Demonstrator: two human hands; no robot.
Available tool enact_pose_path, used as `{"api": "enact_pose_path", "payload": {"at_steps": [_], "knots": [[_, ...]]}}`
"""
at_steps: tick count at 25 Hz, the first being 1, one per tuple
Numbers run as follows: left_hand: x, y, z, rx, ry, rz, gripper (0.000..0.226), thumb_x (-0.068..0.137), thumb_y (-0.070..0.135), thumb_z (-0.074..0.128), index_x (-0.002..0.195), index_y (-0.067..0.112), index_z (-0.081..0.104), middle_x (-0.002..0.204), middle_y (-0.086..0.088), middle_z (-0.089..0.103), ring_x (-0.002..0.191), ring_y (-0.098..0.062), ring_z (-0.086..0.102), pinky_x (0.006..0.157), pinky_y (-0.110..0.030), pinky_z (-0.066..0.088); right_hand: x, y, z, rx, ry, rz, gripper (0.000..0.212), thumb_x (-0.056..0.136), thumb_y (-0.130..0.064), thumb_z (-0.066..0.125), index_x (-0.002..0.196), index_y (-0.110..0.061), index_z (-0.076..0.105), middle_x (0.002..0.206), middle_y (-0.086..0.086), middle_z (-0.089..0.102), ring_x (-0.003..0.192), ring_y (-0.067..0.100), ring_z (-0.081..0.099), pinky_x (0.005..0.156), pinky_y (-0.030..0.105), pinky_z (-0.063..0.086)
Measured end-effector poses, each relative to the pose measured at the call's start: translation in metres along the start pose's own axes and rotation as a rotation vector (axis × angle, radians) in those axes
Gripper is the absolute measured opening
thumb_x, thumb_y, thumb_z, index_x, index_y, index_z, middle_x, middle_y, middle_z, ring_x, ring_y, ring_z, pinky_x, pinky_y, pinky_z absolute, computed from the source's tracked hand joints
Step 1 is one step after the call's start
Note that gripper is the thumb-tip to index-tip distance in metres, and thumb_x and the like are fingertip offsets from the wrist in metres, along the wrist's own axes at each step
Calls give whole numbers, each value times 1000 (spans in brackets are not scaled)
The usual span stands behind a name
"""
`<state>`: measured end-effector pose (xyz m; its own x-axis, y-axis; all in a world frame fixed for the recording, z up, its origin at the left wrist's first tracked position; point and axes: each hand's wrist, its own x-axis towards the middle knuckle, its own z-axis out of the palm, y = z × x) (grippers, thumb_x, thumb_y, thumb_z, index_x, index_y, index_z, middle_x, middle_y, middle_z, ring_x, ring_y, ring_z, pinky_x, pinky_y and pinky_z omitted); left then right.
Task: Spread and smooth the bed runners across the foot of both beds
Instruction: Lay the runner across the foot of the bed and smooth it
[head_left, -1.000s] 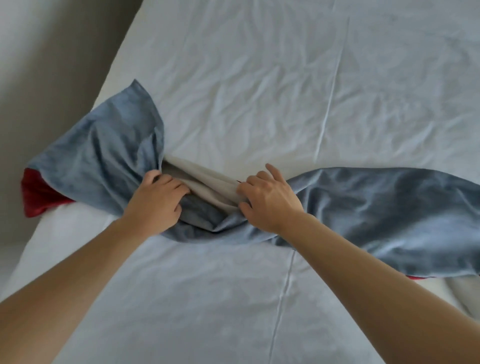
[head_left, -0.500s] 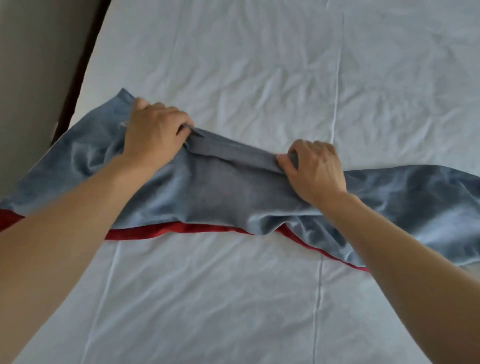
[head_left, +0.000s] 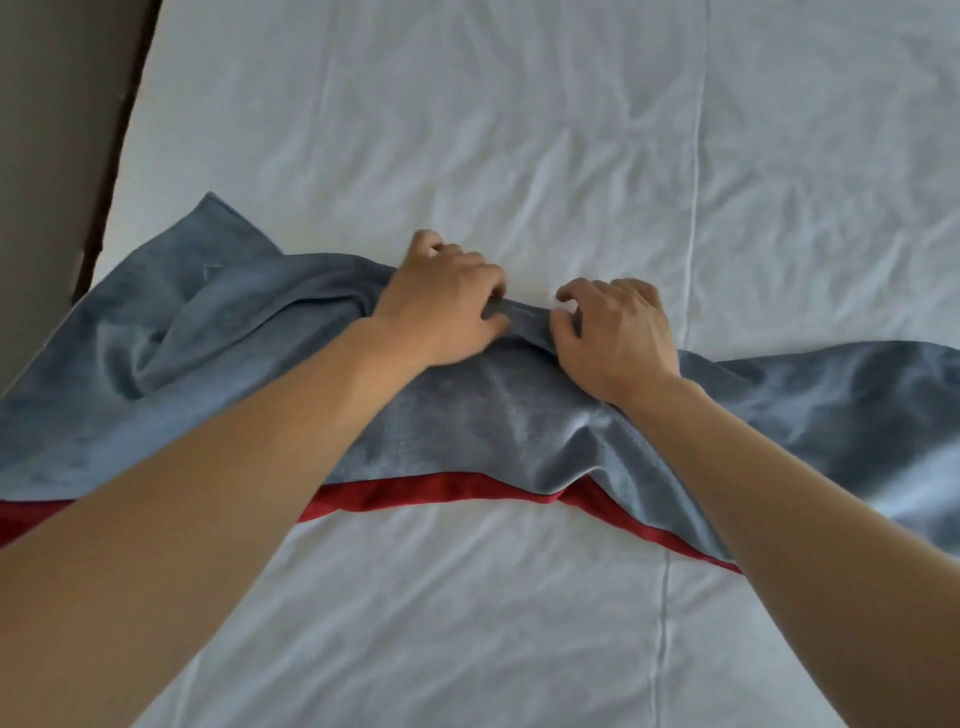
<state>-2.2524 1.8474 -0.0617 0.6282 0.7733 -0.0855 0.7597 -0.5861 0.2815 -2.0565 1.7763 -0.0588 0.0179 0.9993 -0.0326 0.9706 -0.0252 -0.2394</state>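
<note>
no readable text, labels, brands or numbers anywhere in view. bed runner (head_left: 493, 415) and white sheet (head_left: 467, 130) are plain fabric, nothing printed on either.

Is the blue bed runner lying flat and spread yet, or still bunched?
Still bunched. The bed runner is creased between the left hand and right hand, with deep folds at its left end.

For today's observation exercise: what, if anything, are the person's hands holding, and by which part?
Both the left hand and right hand pinch the blue-grey bed runner along its far edge, near the middle of its length, close together.
</note>
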Motion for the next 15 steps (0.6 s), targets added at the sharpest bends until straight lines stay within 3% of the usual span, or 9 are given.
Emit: {"api": "enact_pose_path", "payload": {"at_steps": [3, 8, 10, 12, 15], "knots": [[14, 20, 15, 29, -27, 76, 21, 89, 37, 58, 102, 24, 66, 96, 5, 68, 89, -20, 59, 94, -36, 29, -17, 48, -19, 102, 48, 71, 36, 89, -31, 42, 98, -14, 72, 75, -2, 69, 74, 22, 61, 100, 39, 41], [53, 18, 14, 135, 60, -40, 12, 88, 18, 53, 95, 18, 64, 94, -3, 69, 84, -31, 61, 85, -40, 26, -33, 101, -29, 110, -190, -14, 20, 79, -16, 59, 95, -13, 72, 83, 1, 68, 81, 25, 60, 90, 38, 45], [69, 6, 8, 186, 109, -109, 12, 88, 16, 54, 95, 17, 65, 93, -6, 69, 83, -32, 60, 85, -41, 27, -21, 105, -21, 0, -132, -57, 10, 84, -13, 60, 88, -11, 70, 83, 7, 67, 81, 33, 60, 84, 41, 43], [83, 3, 4, 200, 115, -144, 14, 87, 14, 54, 95, 18, 65, 91, -5, 67, 81, -31, 57, 84, -42, 28, 1, 114, -20, -76, -14, 48, 13, 89, -15, 57, 89, -11, 68, 89, 10, 66, 86, 35, 59, 83, 42, 39], [96, 30, 6, 68, -6, -73, 26, 81, 24, 54, 105, 24, 64, 100, 0, 66, 90, -27, 58, 90, -42, 28, 17, 119, -22, -71, 115, 107, 15, 87, -16, 55, 93, -10, 68, 94, 9, 64, 91, 34, 58, 87, 43, 39]]}}
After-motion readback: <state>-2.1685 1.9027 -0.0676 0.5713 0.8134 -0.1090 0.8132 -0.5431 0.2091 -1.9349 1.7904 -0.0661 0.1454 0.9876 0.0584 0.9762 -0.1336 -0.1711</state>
